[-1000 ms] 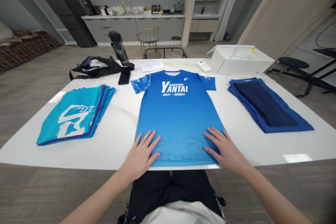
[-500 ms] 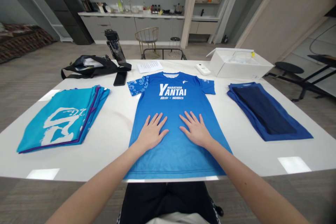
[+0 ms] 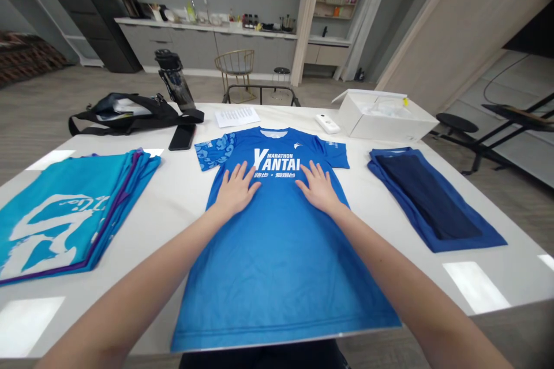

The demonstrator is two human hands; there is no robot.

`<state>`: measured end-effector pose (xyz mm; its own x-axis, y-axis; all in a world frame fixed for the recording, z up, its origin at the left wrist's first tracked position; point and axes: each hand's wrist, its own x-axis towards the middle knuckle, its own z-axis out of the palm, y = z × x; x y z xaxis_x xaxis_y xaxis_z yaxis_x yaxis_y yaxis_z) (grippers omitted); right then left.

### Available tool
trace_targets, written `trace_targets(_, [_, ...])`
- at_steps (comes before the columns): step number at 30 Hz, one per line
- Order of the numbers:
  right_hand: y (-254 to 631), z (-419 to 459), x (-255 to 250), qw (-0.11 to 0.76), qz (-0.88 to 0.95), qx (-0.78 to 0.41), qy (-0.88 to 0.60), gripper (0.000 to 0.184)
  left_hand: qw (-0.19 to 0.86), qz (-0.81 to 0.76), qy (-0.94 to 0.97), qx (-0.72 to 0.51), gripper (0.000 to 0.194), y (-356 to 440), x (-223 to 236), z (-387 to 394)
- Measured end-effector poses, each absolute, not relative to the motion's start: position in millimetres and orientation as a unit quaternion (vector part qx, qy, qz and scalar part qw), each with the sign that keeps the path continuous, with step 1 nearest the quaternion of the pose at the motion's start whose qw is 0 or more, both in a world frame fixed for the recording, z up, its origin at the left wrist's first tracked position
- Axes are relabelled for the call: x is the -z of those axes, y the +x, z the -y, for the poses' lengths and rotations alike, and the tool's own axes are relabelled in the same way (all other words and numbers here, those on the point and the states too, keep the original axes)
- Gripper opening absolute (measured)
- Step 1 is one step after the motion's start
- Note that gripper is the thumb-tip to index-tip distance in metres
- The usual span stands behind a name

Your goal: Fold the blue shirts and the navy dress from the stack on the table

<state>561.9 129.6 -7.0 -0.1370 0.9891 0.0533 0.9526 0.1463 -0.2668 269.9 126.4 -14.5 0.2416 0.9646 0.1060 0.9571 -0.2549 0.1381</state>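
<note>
A blue short-sleeved T-shirt [image 3: 277, 248] with white "Marathon Yantai" lettering lies spread flat on the white table, its collar away from me and its hem along the near edge. My left hand [image 3: 235, 189] rests palm down on the chest at the left of the lettering, fingers spread. At the right of the lettering my right hand [image 3: 319, 185] lies flat in the same way, fingers apart. Neither one grips the cloth. To the left sits a stack of folded turquoise and purple shirts [image 3: 82, 207]. On the right are folded dark blue garments [image 3: 433, 199].
Behind the shirt are a printed sheet [image 3: 236, 116], a white handheld device [image 3: 327, 123] and an open white box [image 3: 385, 118]. A phone [image 3: 182, 137], a black bag [image 3: 130, 112] and a dark bottle [image 3: 174, 81] stand or lie at the back left of the table [image 3: 147, 277].
Both hands have slid forward up the shirt, from its middle to the lettering on the chest. My view has moved closer over the table.
</note>
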Motion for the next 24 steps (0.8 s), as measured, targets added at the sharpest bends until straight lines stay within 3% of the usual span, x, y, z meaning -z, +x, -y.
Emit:
trace_targets(4, [595, -206, 15, 0.160, 0.678, -0.064, -0.715, 0.074, 0.036, -0.688, 0.717, -0.107, 0.073, 241, 17, -203])
trace_targets(9, [640, -256, 29, 0.145, 0.645, -0.090, -0.745, 0.078, 0.089, -0.746, 0.647, -0.128, 0.082, 204, 28, -259])
trace_targets(20, [647, -275, 25, 0.063, 0.522, -0.114, -0.843, 0.095, 0.093, -0.832, 0.539, -0.094, 0.101, 190, 32, -259])
trace_targets(24, [642, -295, 19, 0.087, 0.613, -0.072, -0.782, 0.087, 0.068, -0.788, 0.604, -0.096, 0.091, 198, 26, -277])
